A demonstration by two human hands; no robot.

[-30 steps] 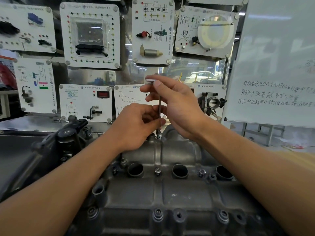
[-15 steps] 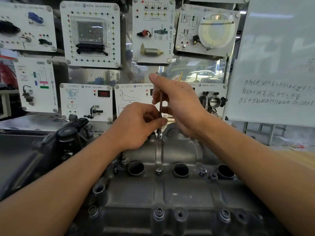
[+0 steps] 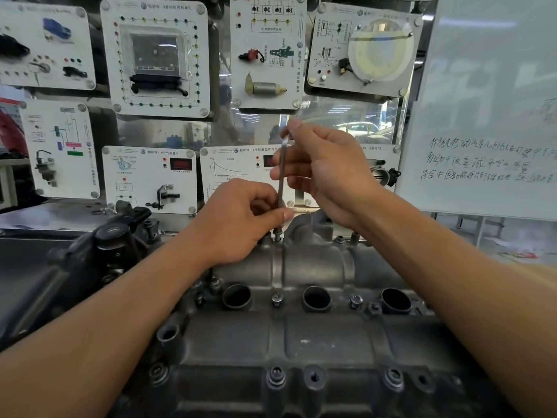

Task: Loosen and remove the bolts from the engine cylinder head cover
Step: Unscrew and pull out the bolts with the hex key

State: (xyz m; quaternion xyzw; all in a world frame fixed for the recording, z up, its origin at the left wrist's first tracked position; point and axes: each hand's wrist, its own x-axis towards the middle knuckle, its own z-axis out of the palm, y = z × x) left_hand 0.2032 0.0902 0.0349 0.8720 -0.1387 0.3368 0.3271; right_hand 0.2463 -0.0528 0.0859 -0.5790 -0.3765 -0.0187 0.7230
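Observation:
A grey metal cylinder head cover (image 3: 301,342) fills the lower middle of the head view. A thin metal wrench (image 3: 281,179) stands upright with its tip on a bolt (image 3: 277,237) at the cover's far edge. My left hand (image 3: 238,218) pinches the lower part of the shaft just above that bolt. My right hand (image 3: 325,170) grips the top of the shaft with curled fingers. More bolts sit in the cover: one in the middle (image 3: 276,298), one to its right (image 3: 355,300), and several along the near edge (image 3: 275,374).
Three dark round wells (image 3: 316,298) line the cover's middle. A black part (image 3: 111,245) sits at the left end of the engine. Training panels (image 3: 156,55) hang behind, and a whiteboard (image 3: 488,116) with handwriting stands at the right.
My right hand has turned at the top of the wrench, its fingers shifting round the shaft. The left hand and the wrench tip stay at the far bolt.

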